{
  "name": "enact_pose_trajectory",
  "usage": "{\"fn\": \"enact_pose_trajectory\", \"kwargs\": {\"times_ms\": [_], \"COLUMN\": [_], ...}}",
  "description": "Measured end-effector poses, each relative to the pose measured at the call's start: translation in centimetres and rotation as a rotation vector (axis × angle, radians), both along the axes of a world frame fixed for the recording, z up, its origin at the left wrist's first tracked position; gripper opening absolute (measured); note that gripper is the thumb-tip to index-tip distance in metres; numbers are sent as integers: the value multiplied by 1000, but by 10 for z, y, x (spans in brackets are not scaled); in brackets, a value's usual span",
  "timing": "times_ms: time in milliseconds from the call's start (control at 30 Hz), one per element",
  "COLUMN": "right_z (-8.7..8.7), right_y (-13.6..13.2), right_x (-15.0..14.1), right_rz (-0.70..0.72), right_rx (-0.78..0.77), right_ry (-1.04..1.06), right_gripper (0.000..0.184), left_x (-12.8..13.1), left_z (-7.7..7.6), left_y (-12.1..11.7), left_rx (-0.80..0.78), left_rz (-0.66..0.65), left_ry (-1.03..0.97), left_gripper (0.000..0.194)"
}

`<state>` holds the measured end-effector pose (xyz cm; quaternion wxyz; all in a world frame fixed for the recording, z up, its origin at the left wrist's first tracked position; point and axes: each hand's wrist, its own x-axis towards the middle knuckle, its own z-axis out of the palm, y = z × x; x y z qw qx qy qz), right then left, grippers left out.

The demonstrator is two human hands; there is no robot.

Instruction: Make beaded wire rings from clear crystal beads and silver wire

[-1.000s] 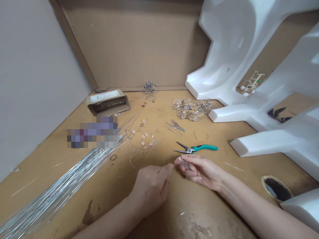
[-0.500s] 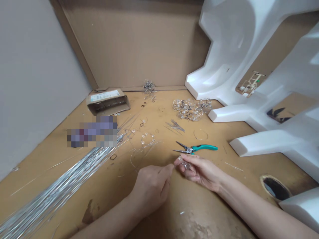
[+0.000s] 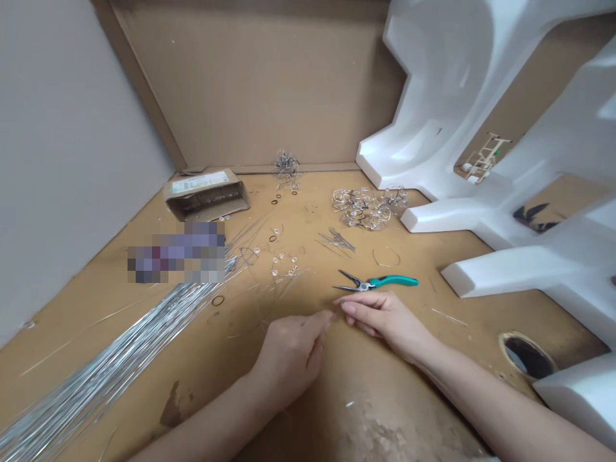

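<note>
My left hand (image 3: 293, 350) is closed, thumb and forefinger pinched on a thin wire that barely shows. Just to its right, the fingers of my right hand (image 3: 373, 316) are drawn together around clear beads, which they now hide. The two sets of fingertips almost meet. Right behind my right hand lie needle-nose pliers (image 3: 366, 285) with a teal handle, their jaws spread. Loose clear beads (image 3: 283, 265) and fine wires rest on the table beyond my left hand.
A bundle of straight silvery wires (image 3: 139, 343) runs along the left. Farther back are an open cardboard box (image 3: 209, 196), short wire pieces (image 3: 339, 240) and beaded wire loops (image 3: 363, 208). White moulded frames (image 3: 491, 269) stand at the right, near a round hole (image 3: 528, 356).
My right hand's fingers have closed over the clear beads, which showed in them before. My left hand has stayed nearly in place, still pinching.
</note>
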<state>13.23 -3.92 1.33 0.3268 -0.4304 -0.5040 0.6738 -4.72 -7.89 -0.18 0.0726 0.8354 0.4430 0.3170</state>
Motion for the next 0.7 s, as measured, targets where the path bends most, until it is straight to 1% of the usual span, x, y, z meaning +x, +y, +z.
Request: {"fn": "enact_pose_trajectory", "kwargs": {"times_ms": [67,133,267,333,467,533,633,700], "right_z": [1,2,0,-1,-4,-4,-3,-3], "right_y": [-2,-3,-4,-4,-5,-4,1,4], "right_x": [-1,-1,-2,-3,-5,-7,-7,-5], "right_rz": [11,24,51,44,-8,-31,-65,-64], "right_rx": [42,46,-48,-97,-139,-131,-100,-105], "right_ry": [-69,-70,80,148,200,205,215,224], "right_gripper": [29,30,31,30,22,22,23,23], "left_x": [0,0,0,-1,-1,-2,-3,-4], "left_z": [1,2,0,-2,-4,-3,-1,-2], "left_y": [1,1,1,1,2,4,6,6], "left_rx": [-72,-127,-151,-103,73,88,-56,-111], "left_rz": [-33,-60,-64,-51,-46,-53,-44,-46], "left_ry": [-37,-80,-170,-149,-23,-2,-14,-15], "left_gripper": [22,22,22,22,21,19,20,22]}}
